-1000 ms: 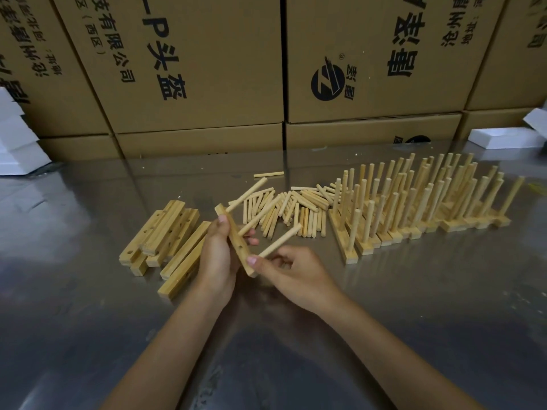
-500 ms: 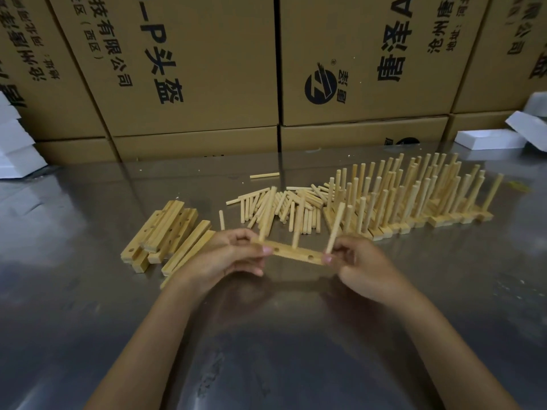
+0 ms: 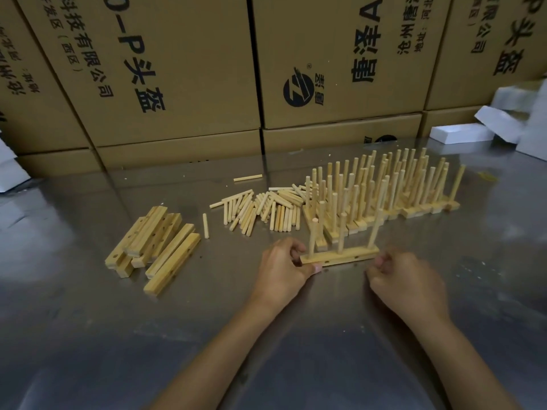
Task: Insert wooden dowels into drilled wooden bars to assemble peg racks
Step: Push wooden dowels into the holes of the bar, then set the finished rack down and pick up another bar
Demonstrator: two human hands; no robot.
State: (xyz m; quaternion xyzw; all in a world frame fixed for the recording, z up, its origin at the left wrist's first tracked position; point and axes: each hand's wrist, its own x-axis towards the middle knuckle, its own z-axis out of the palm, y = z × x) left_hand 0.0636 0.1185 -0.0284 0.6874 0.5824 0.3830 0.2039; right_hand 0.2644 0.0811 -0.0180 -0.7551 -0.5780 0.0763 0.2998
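Observation:
A wooden bar [image 3: 340,257] with three upright dowels stands on the metal table [image 3: 88,335], just in front of the finished racks [image 3: 384,196]. My left hand [image 3: 284,267] pinches the bar's left end between thumb and fingers. My right hand [image 3: 405,279] is at the bar's right end with fingers curled; whether it still touches the bar is unclear. A heap of loose dowels [image 3: 260,208] lies behind the bar to the left. A stack of drilled bars [image 3: 151,244] lies further left.
Cardboard boxes [image 3: 177,69] form a wall along the table's back. White foam pieces [image 3: 461,133] sit at the far right and far left. A single dowel [image 3: 205,225] lies between the bar stack and the dowel heap, another [image 3: 248,178] further back.
The bar with its three dowels was turned level from my hands and set down on the table by the finished racks. My right hand drew slightly off its end.

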